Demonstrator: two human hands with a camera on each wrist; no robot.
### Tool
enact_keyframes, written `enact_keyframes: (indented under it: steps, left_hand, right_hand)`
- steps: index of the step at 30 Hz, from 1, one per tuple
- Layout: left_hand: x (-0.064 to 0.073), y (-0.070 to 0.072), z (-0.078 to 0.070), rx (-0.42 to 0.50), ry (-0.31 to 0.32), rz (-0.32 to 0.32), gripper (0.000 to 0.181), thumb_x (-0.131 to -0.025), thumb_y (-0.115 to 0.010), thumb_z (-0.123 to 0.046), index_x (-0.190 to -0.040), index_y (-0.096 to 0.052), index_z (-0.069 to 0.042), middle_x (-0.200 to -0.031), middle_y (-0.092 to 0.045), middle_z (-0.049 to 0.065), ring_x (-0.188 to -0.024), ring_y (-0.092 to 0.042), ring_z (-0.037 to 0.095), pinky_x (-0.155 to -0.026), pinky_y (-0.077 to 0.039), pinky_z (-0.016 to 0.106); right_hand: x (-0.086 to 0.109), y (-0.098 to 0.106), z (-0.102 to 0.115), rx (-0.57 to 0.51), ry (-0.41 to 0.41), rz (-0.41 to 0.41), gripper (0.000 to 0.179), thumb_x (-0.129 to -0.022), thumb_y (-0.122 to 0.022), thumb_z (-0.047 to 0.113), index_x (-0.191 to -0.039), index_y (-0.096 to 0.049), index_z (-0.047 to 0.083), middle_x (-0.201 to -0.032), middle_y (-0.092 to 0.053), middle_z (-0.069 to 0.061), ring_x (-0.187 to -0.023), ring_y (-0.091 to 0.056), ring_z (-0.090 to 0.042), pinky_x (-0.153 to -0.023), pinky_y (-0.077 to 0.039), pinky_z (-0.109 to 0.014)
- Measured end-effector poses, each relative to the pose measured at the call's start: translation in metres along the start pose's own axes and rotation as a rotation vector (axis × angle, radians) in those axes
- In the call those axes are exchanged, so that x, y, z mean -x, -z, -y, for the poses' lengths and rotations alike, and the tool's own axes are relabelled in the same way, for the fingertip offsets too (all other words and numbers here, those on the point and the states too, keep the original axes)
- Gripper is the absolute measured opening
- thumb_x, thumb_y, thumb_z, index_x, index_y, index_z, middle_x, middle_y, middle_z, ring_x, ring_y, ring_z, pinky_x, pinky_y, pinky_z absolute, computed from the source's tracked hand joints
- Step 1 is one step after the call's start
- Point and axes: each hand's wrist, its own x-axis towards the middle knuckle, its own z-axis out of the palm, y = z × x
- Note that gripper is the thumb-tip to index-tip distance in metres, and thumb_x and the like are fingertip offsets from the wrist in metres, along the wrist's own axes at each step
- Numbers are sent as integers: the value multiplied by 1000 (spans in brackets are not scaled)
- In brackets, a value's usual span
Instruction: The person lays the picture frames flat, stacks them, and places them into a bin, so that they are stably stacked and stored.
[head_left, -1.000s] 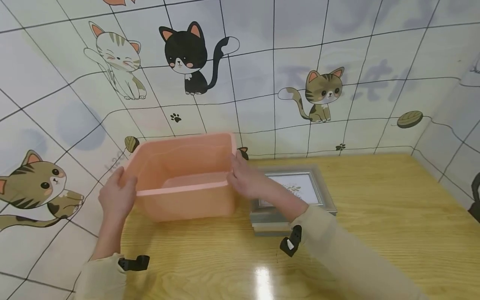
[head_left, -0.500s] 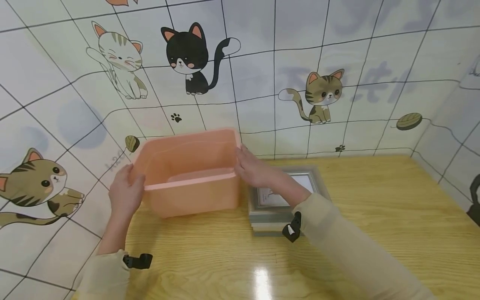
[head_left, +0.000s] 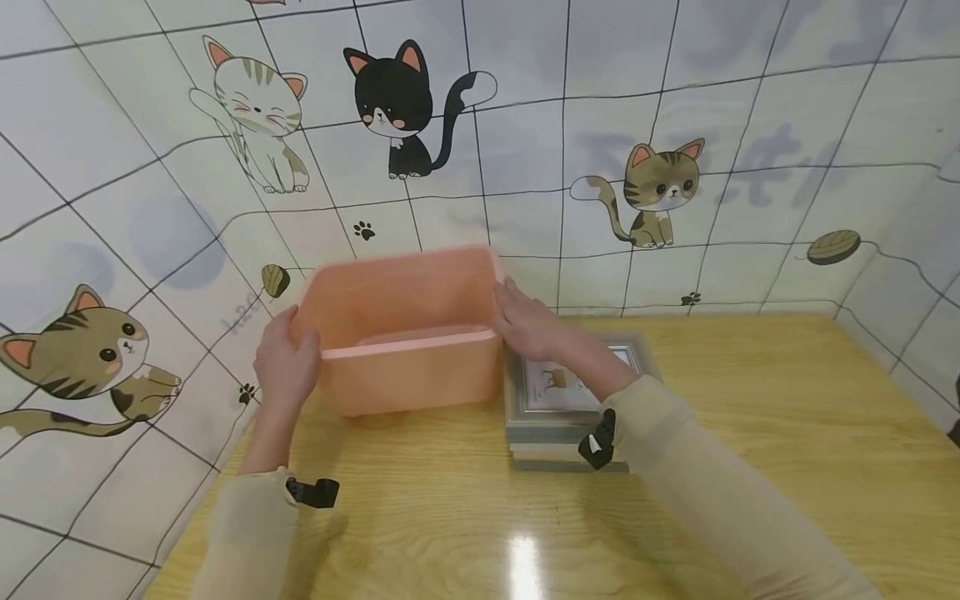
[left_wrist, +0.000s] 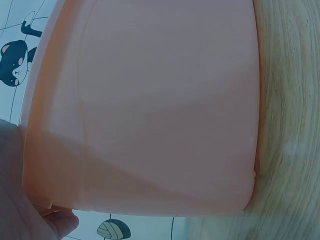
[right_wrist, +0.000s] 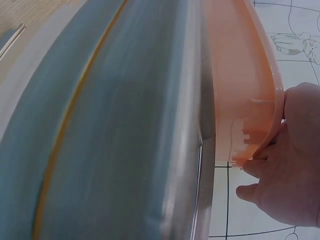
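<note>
A pink plastic bin [head_left: 412, 375] stands near the back left of the wooden table, its open top facing up. My left hand [head_left: 288, 358] grips its left end at the rim, and part of that hand [left_wrist: 20, 200] shows below the rim in the left wrist view. My right hand [head_left: 528, 321] holds the right end; in the right wrist view its fingers [right_wrist: 255, 170] curl under the rim. Just right of the bin is a stack of grey picture frames [head_left: 551, 433], partly covered by my right forearm. The stack's edges fill much of the right wrist view.
A cat-patterned tiled wall covering [head_left: 517, 167] rises behind and to the left of the wooden table [head_left: 420, 517]. The table surface extends to the right of the frames, and the right-hand wall [head_left: 922, 308] stands beyond it.
Both hands have moved the bin slightly right and towards the back wall, close to the frames. The hold at both ends is kept. The head view has shifted a little.
</note>
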Motion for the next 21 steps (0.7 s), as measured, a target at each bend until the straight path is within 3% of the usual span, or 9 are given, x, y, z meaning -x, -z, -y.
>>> enact_keyframes:
  steps: [5, 11, 21]
  left_hand:
    - [-1, -6, -4, -6, -22, -4, 56, -101, -45, -20, -154, -43, -4, -157, -42, 21, -143, -35, 46, -115, -24, 63]
    - [1, -10, -9, -20, -38, -6, 56, -101, -44, -20, -153, -44, -2, -157, -40, 24, -143, -34, 47, -115, -24, 64]
    - [2, -12, -11, -17, -29, -2, 55, -102, -43, -20, -154, -44, -3, -157, -39, 24, -144, -34, 47, -116, -23, 63]
  right_hand:
    - [-1, 2, -7, -7, 7, -9, 63, -110, -22, 26, -160, -3, -9, -166, 3, -28, -155, 1, -36, -123, -10, -51]
    - [-1, 5, -14, -26, 10, -6, 63, -110, -22, 25, -160, -3, -9, -167, 1, -29, -155, -3, -37, -123, -12, -53]
    - [1, 9, -17, -15, 8, 25, 63, -111, -15, 31, -161, -1, -5, -168, 4, -23, -155, 2, -31, -123, -8, -55]
